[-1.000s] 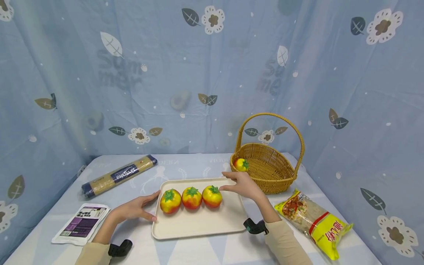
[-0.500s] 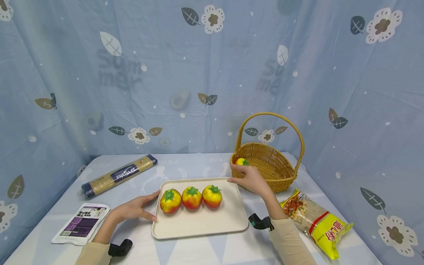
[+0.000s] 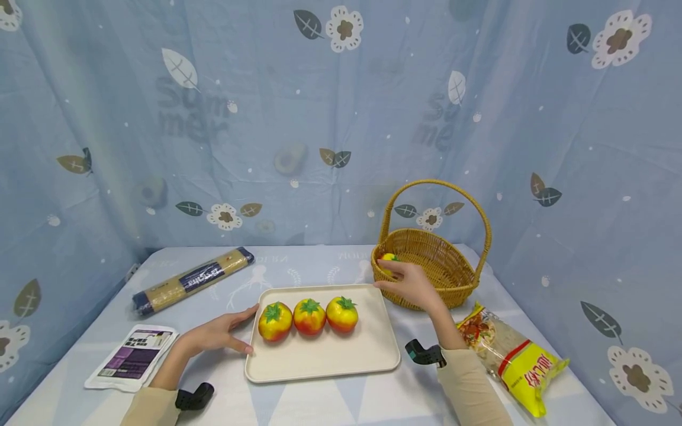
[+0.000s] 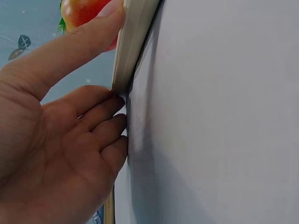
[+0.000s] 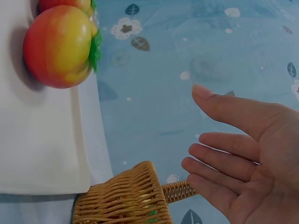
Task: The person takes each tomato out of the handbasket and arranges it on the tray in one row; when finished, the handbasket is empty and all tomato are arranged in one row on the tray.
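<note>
My left hand (image 3: 218, 334) touches the left edge of a cream rectangular tray (image 3: 319, 368). In the left wrist view its thumb (image 4: 96, 37) lies on the tray's rim, and the other fingers reach the tray's outer side near the table. A row of 3 red-and-yellow toy persimmons (image 3: 309, 318) with green leafy tops sits on the tray. My right hand (image 3: 412, 287) is held over the near left rim of a wicker basket (image 3: 447, 293), its fingers extended and holding nothing. Another persimmon (image 3: 391, 257) in the basket is partly hidden by that hand.
A long pasta packet (image 3: 194, 279) lies at the back left, with a white-and-purple pouch (image 3: 133, 358) in front of it. On the right lies a yellow-ended food bag (image 3: 511, 358). The basket's tall handle (image 3: 437, 181) arches above it. A patterned curtain (image 3: 341, 118) surrounds the table.
My right hand has moved away from the rightmost persimmon on the tray, going right to the basket's rim. The left hand, tray and persimmons stay in place.
</note>
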Available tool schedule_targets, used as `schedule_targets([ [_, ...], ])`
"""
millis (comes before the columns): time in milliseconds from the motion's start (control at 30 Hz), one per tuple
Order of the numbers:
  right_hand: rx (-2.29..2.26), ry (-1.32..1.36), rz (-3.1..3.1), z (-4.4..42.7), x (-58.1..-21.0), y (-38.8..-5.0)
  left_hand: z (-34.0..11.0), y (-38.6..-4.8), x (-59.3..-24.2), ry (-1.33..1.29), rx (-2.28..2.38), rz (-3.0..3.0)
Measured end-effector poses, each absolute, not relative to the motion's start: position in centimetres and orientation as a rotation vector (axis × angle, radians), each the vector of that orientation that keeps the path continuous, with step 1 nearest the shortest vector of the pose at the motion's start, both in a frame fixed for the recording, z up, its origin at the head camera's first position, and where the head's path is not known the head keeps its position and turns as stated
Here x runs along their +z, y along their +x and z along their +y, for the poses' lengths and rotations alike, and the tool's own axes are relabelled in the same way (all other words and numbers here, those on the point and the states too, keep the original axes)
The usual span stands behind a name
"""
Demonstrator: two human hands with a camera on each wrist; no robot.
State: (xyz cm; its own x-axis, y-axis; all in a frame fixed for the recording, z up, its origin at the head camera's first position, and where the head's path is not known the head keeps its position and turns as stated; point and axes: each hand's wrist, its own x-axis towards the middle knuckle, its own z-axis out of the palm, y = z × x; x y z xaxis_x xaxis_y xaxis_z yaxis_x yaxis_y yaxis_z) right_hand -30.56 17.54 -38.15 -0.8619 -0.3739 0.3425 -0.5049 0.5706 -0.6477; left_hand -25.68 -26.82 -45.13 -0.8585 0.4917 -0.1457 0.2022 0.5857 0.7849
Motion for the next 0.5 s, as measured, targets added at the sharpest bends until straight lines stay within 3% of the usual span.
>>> schedule_targets([
  [500, 1.169, 0.686, -2.675, 19.4, -38.0, -32.0, -26.6, -25.6, -45.0, 0.544, 1.159, 2.471],
])
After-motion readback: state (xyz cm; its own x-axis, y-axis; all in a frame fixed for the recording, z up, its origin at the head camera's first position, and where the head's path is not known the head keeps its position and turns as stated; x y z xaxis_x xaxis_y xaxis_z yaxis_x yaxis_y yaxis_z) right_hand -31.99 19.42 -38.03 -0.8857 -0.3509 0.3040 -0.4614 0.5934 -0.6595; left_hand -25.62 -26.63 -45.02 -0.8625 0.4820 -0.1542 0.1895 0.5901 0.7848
